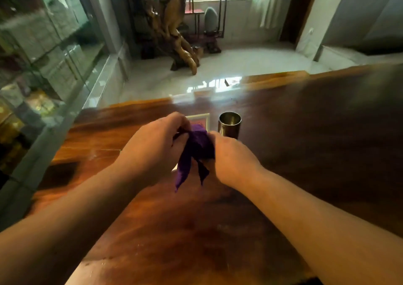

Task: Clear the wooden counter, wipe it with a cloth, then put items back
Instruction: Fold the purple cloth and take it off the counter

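Both hands bunch a purple cloth (197,147) above the wooden counter (305,153): left hand (152,147) & right hand (231,158) each pinch it in a closed grip, w/ metal cup (229,124) just beyond.

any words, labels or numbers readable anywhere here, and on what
None can be read.
White-framed card behind the purple cloth: red face, mostly hidden by the cloth and hands, no legible print.
Metal cup: plain, no marking visible.
Glass cabinet at left: boxes inside are too blurred to read.
Wooden counter: no text.
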The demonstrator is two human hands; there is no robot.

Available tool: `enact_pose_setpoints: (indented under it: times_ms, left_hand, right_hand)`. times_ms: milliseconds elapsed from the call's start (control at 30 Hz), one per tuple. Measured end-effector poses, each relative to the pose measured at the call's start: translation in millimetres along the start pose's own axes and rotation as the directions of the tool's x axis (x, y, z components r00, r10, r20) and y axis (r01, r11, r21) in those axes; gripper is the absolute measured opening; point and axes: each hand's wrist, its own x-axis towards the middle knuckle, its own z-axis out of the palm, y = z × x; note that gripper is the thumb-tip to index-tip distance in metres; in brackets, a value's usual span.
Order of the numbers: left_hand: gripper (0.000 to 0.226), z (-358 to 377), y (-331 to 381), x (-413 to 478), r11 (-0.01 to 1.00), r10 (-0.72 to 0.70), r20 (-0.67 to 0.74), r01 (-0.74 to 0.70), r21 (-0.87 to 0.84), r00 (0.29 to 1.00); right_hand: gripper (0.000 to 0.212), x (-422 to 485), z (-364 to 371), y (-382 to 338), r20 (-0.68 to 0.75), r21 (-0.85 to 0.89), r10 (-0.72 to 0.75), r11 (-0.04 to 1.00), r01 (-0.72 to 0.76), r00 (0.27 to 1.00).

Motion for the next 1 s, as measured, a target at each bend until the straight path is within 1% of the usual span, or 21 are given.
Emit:
enact_pose_setpoints:
  times_ms: [67, 133, 233, 300, 367, 433, 500, 533, 567, 633, 700, 767, 833, 900, 967, 1000]
  left_hand:
    - [0.012, 0.7, 19.0, 25.0, 1.000, 0.023, 0.023, -0.023, 0.017, 0.999]
    - [0.011, 8.3, 38.1, 46.8, 0.997, 0.059, 0.071, -0.063, 0.053, 0.996]
    - [0.022, 29.3, 73.4, 71.6, 0.984, 0.151, 0.203, -0.168, 0.067, 0.967]
    - [0.030, 47.5, 104.8, 83.9, 0.965, 0.237, 0.288, -0.258, 0.039, 0.928]
    - [0.032, 67.1, 141.9, 92.4, 0.946, 0.303, 0.378, -0.324, -0.006, 0.875]
    - [0.026, 89.3, 185.0, 93.1, 0.923, 0.367, 0.460, -0.379, -0.070, 0.809]
    - [0.013, 111.2, 229.1, 86.0, 0.898, 0.428, 0.500, -0.416, -0.142, 0.753]
    - [0.007, 122.3, 250.6, 81.6, 0.886, 0.456, 0.501, -0.425, -0.185, 0.735]
    - [0.009, 131.8, 272.4, 76.4, 0.877, 0.479, 0.501, -0.418, -0.237, 0.721]
    - [0.013, 147.6, 317.5, 65.5, 0.844, 0.534, 0.505, -0.395, -0.362, 0.678]
    - [0.013, 159.7, 364.6, 52.8, 0.777, 0.624, 0.506, -0.408, -0.479, 0.595]
    - [0.017, 169.9, 410.9, 36.6, 0.696, 0.715, 0.491, -0.438, -0.569, 0.498]
    - [0.022, 181.0, 451.0, 17.7, 0.626, 0.780, 0.481, -0.487, -0.609, 0.400]
    - [0.028, 195.0, 480.6, -0.5, 0.582, 0.811, 0.490, -0.538, -0.610, 0.321]
    - [0.024, 211.2, 500.3, -15.4, 0.574, 0.805, 0.534, -0.571, -0.588, 0.259]
    - [0.021, 219.3, 507.8, -21.3, 0.572, 0.799, 0.551, -0.586, -0.574, 0.241]
  right_hand:
    - [0.035, -9.2, -34.3, 12.9, -0.087, 0.055, 0.108, 0.993, -0.104, 0.990]
    - [0.035, -26.6, -68.4, 29.3, -0.181, 0.091, 0.212, 0.976, -0.198, 0.960]
    - [0.025, -69.5, -114.4, 54.7, -0.282, 0.075, 0.305, 0.952, -0.296, 0.910]
    - [0.018, -106.3, -141.0, 66.6, -0.322, 0.054, 0.357, 0.932, -0.359, 0.877]
    - [0.014, -143.0, -164.9, 72.1, -0.367, 0.077, 0.403, 0.911, -0.405, 0.838]
    - [0.013, -179.9, -189.2, 74.5, -0.410, 0.093, 0.434, 0.895, -0.436, 0.802]
    - [0.011, -218.3, -213.3, 79.1, -0.441, 0.060, 0.471, 0.865, -0.499, 0.764]
    - [0.010, -239.6, -225.2, 83.1, -0.457, 0.025, 0.499, 0.835, -0.550, 0.736]
    - [0.009, -262.7, -236.3, 88.2, -0.474, -0.014, 0.531, 0.793, -0.609, 0.702]
    - [0.006, -315.9, -253.9, 99.9, -0.500, -0.077, 0.612, 0.674, -0.735, 0.613]
    - [0.004, -372.6, -262.6, 109.3, -0.510, -0.093, 0.691, 0.548, -0.832, 0.512]
    - [0.008, -424.7, -263.8, 116.3, -0.512, -0.080, 0.744, 0.456, -0.886, 0.429]
    - [0.012, -469.1, -261.0, 121.2, -0.497, -0.083, 0.789, 0.373, -0.924, 0.363]
    - [0.009, -505.0, -256.1, 126.4, -0.479, -0.069, 0.822, 0.314, -0.947, 0.307]
    - [0.008, -532.9, -250.6, 133.4, -0.474, -0.041, 0.841, 0.274, -0.961, 0.260]
    - [0.009, -543.4, -248.4, 137.7, -0.474, -0.030, 0.846, 0.261, -0.965, 0.244]
